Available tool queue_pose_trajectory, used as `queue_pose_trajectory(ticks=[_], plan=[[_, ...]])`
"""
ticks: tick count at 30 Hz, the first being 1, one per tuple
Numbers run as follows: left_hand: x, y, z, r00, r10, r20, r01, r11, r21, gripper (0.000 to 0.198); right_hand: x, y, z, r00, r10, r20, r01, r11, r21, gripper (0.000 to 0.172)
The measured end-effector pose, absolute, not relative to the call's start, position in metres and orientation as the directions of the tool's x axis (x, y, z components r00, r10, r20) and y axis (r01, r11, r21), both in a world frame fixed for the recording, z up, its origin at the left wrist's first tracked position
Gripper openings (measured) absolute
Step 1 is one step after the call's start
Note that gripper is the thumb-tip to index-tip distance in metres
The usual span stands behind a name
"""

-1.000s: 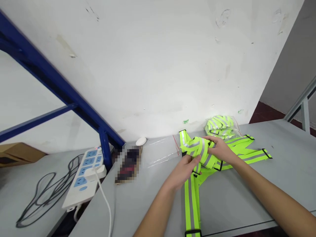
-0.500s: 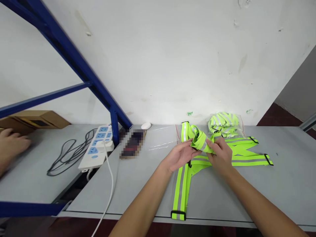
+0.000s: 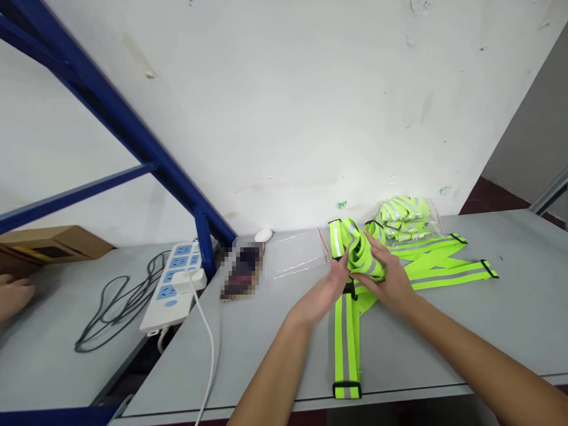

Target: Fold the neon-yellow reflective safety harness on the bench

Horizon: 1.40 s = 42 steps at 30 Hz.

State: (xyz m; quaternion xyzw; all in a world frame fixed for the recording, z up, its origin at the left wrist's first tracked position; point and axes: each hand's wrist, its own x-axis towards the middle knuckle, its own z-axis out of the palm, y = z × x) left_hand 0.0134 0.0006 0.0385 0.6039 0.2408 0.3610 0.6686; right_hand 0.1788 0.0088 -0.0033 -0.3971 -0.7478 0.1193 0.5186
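**Midway through bundling a reflective strap vest**

Both hands close on a gathered wad of the vest (image 3: 361, 257) above the grey table (image 3: 444, 349): left hand (image 3: 323, 293) beside it, right hand (image 3: 388, 284) cupping. Long straps lie loose, unfolded.

Plain packing or light-assembly workroom: bare grey worktop (image 3: 444, 349) pushed against a scuffed, stained white wall (image 3: 288, 106), blue steel racking (image 3: 133, 148) slanting up at left. Fluorescent reflective straps (image 3: 426, 266) spread out flat, more of them bagged in clear plastic (image 3: 406, 216), an empty zip bag (image 3: 297, 254) alongside. White power strip (image 3: 173, 284) with a trailing black cable (image 3: 115, 307) on a second grey worktop (image 3: 39, 361), cardboard box (image 3: 48, 248) at its far edge, dark red floor (image 3: 497, 198) beyond.
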Motion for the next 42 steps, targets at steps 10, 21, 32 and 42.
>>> queue_pose_trajectory(ticks=[10,21,32,42], plan=[[0.037,-0.009,0.025,0.369,0.684,0.629,0.429,-0.726,0.538,0.067,0.192,-0.004,0.031,0.283,0.923,0.262,0.022,0.267,-0.963,0.040],[0.029,0.014,0.026,0.501,0.846,-0.183,-0.120,0.277,0.953,0.032,0.226,0.018,0.026,-0.086,0.993,-0.081,-0.330,-0.105,-0.938,0.063],[0.050,0.001,0.014,0.164,0.962,0.216,0.270,-0.255,0.928,0.024,0.199,0.005,0.020,0.170,0.900,0.401,0.395,0.311,-0.865,0.026],[0.058,0.001,0.012,-0.042,0.986,0.159,-0.090,-0.162,0.983,0.033,0.194,0.007,0.026,0.023,0.999,0.026,-0.208,0.031,-0.978,0.053]])
